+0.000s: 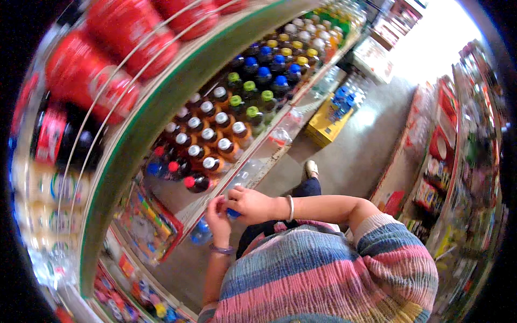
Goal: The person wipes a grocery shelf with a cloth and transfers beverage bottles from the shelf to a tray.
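Note:
My left hand (218, 221), with a purple bangle at the wrist, is raised in front of my body beside the shelf edge. My right hand (251, 205) wears a silvery bangle and meets it, the fingertips of both close together. A small blue object (233, 212) shows under the curled right fingers; whether it is held or lies behind them is unclear. Just past the hands, rows of soft drink bottles (208, 134) stand on a shelf, with white, green, blue, yellow and red caps. A clear bluish plastic item (200, 232) is below my left hand.
Large red-labelled bottles (133, 44) stand behind wire rails on the upper shelf, whose green-edged board (161, 95) curves across the view. A yellow carton (329, 123) sits on the aisle floor (351, 139). Packed shelves (440, 153) line the right side.

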Available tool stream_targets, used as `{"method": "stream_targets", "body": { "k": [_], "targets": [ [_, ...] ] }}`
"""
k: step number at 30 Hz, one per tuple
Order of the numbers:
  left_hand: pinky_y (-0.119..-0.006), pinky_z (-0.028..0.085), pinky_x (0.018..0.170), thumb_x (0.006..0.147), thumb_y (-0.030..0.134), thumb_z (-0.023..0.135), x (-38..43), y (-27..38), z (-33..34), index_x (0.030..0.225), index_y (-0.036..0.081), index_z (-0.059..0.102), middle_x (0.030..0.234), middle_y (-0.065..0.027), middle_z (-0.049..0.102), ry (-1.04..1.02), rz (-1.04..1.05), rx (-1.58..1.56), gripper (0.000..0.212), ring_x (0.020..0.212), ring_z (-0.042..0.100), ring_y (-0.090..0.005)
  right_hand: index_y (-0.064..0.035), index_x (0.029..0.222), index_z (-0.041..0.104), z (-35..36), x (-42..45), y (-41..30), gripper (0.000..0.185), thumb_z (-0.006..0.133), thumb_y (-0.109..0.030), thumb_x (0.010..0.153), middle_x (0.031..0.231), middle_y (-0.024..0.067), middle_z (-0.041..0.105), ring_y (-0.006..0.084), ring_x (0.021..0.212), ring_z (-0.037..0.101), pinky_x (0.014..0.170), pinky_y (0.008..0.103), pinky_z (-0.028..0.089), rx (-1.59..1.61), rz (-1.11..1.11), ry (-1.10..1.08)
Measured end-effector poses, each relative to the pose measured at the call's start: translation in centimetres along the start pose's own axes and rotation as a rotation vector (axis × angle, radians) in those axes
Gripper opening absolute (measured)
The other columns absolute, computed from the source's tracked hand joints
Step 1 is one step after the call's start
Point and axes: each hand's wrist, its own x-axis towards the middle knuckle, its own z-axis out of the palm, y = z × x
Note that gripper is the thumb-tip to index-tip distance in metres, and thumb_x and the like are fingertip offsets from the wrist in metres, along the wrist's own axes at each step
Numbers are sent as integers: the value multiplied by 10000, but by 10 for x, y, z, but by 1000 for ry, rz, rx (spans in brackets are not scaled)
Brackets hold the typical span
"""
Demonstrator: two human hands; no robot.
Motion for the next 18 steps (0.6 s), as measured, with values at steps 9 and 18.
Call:
{"method": "stream_targets", "body": {
  "k": [9, 18],
  "targets": [
    [-337, 473, 785, 722, -37, 558, 25, -2, 193, 1010, 21, 608, 921, -141, 617, -778, 20, 78, 298, 884, 601, -257, -61, 1000, 566, -54, -155, 91, 355, 597, -89, 647, 922, 139, 511, 332, 893, 491, 773, 393, 466, -140, 607, 182],
    [-284, 437, 866, 774, -96, 464, 71, -11, 425, 1212, 42, 488, 1131, -54, 550, -1092, -453, -41, 460, 1034, 530, -157, -46, 968, 556, -124, -261, 250, 326, 600, -50, 645, 950, 156, 496, 347, 927, 471, 763, 401, 472, -221, 915, 411]
  ]
}}
